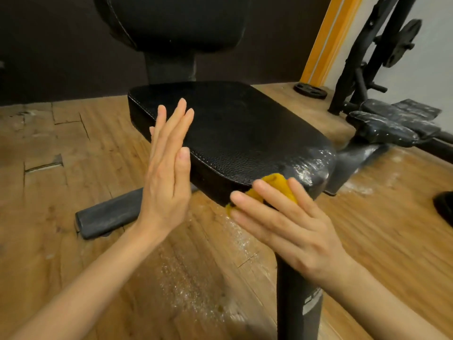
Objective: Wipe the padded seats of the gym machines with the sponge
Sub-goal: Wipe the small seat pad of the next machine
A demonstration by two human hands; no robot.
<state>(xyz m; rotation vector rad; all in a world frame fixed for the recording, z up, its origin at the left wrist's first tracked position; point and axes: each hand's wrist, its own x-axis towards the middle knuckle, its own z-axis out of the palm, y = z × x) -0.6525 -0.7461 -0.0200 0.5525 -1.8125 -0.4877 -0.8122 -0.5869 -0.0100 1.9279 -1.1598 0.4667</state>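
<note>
Black textured vinyl covers the padded seat (235,133), its near right corner still streaked with white residue (311,165). The right hand (289,224), fingers fairly straight, presses the yellow sponge (274,185) against the seat's front edge just beside those streaks. The left hand (169,163) stands flat and empty at the seat's left side. Pressed on a rounded edge, the sponge could slip off.

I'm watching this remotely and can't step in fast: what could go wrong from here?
1. White residue on the seat corner may smear, not lift.
2. The right hand presses the sponge with flat fingers at the front edge; it could slip off.
3. The left hand is open beside the seat and may not be steadying it.
</note>
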